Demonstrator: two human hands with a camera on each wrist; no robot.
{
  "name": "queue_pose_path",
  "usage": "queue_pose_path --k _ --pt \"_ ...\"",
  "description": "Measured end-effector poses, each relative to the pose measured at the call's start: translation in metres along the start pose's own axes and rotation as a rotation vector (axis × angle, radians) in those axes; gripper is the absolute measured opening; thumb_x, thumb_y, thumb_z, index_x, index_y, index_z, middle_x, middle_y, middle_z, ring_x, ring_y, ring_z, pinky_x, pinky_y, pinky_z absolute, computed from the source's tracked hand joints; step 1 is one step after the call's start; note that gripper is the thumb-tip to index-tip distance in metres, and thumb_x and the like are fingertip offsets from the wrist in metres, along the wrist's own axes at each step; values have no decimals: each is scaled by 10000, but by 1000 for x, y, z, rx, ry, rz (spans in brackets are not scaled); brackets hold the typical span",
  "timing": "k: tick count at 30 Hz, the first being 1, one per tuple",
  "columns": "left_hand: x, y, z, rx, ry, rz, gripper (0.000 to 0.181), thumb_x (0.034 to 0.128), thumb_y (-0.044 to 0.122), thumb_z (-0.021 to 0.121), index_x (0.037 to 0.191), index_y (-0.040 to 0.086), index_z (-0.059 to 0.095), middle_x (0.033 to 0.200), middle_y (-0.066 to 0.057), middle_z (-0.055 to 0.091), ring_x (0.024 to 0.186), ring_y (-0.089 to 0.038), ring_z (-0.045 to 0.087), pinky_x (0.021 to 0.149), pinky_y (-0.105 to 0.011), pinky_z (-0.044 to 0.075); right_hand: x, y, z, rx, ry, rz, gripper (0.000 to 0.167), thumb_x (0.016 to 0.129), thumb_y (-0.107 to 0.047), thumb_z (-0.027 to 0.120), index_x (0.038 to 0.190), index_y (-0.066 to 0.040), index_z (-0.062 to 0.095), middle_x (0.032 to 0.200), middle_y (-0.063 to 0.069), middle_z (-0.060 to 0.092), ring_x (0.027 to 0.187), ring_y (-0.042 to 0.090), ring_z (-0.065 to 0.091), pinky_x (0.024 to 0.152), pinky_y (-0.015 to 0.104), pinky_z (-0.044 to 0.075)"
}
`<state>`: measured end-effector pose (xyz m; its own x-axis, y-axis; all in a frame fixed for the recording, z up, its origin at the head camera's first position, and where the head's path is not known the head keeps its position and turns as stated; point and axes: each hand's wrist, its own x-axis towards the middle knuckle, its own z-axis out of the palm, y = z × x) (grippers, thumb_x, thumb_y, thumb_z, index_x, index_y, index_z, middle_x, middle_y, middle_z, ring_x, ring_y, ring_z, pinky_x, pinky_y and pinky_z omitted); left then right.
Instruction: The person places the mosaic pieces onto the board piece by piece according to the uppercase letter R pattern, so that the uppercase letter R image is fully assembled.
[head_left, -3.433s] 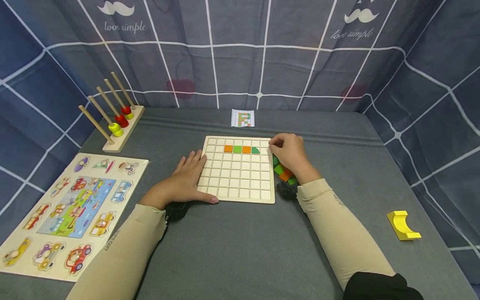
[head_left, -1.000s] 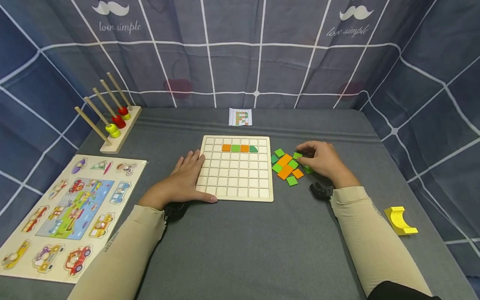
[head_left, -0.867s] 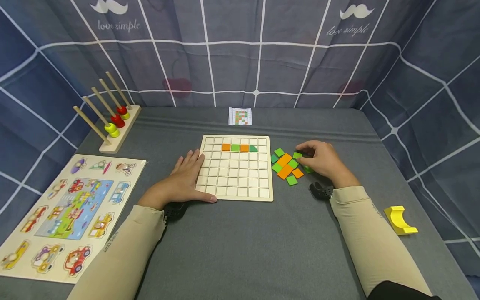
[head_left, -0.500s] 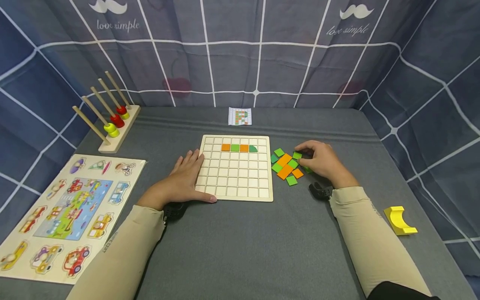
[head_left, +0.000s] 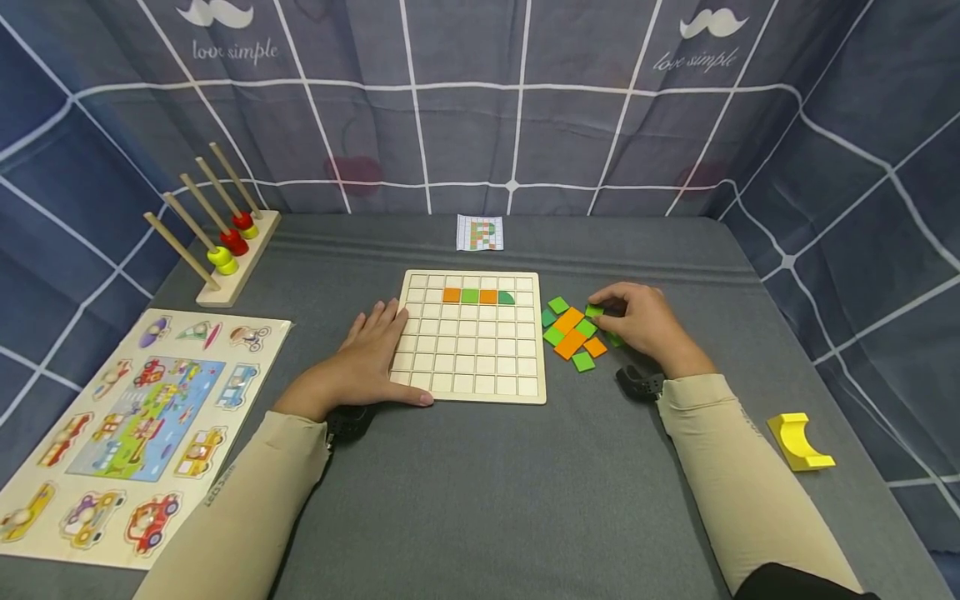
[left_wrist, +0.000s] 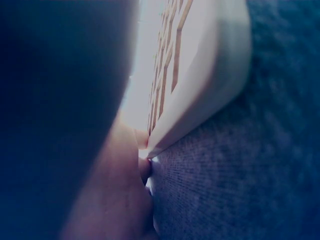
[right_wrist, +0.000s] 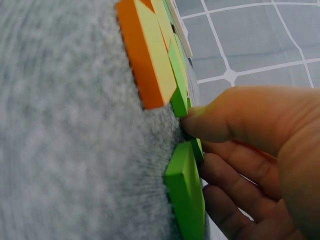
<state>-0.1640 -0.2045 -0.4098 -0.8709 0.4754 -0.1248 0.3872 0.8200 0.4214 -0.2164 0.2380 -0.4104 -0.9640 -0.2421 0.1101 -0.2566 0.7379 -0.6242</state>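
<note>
A light wooden grid board (head_left: 468, 394) lies flat, with orange, green and dark green pieces in one upper row. The left hand (head_left: 363, 358) lies spread at its left edge, fingertips on the rim and thumb by the lower corner. Right of the board is a pile of green and orange tiles (head_left: 570, 344). At the pile's right side the right hand (head_left: 645, 325) pinches a green tile (head_left: 593, 311) between thumb and finger. Its thumb (right_wrist: 205, 122) shows in the right wrist view beside a nearer green tile (right_wrist: 186, 192); the pinch is partly hidden.
Behind the board lies a small pattern card (head_left: 480, 233). A peg stand with rings (head_left: 236, 279) stands at the back left, a picture puzzle board (head_left: 247, 333) at the left. A yellow curved block (head_left: 798, 442) sits at the right. Curtains surround the table.
Since the earliest frame, the right hand has moved from the board's upper right edge to the right side of the pile, uncovering tiles. Over the last second both hands have stayed nearly still.
</note>
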Motion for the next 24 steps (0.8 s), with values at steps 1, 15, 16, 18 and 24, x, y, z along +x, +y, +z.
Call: queue_pose_path --k 1,15,16,18,24 --pt "0 0 0 -1 0 -1 1486 698 811 809 1661 -52 76 1718 -262 -10 1575 -417 -49 1223 -594 -30 0 0 0 -3 3 1 275 935 -43 807 1205 -9 768 1184 162 727 1057 330 680 909 515 525" --pt "-1 2 0 -5 -3 2 1476 706 797 814 1659 -59 79 1715 -270 -3 1573 -430 -40 1222 -600 -23 -1 -2 5 -37 43 -38 250 932 -56 818 1174 -6 780 1135 164 744 1008 327 698 882 505 541" --pt "-1 2 0 -6 -3 2 1477 706 797 814 1659 -58 78 1715 -270 -4 1573 -429 -41 1222 -600 -24 -1 -2 5 -37 42 -37 250 934 -52 814 1176 -4 778 1139 166 743 1010 328 697 883 507 541" --pt "-1 2 0 -9 -2 3 1476 705 794 817 1659 -57 80 1716 -268 -4 1573 -428 -42 1222 -600 -26 0 -3 5 -35 42 -34 250 938 -45 805 1182 0 775 1146 170 741 1018 335 695 888 515 541" --pt "-1 1 -1 -12 3 7 1469 710 778 826 1659 -57 79 1716 -269 -3 1573 -427 -43 1222 -599 -26 2 -8 5 -39 47 -21 255 947 -20 782 1200 12 764 1169 185 732 1045 350 686 909 528 535"
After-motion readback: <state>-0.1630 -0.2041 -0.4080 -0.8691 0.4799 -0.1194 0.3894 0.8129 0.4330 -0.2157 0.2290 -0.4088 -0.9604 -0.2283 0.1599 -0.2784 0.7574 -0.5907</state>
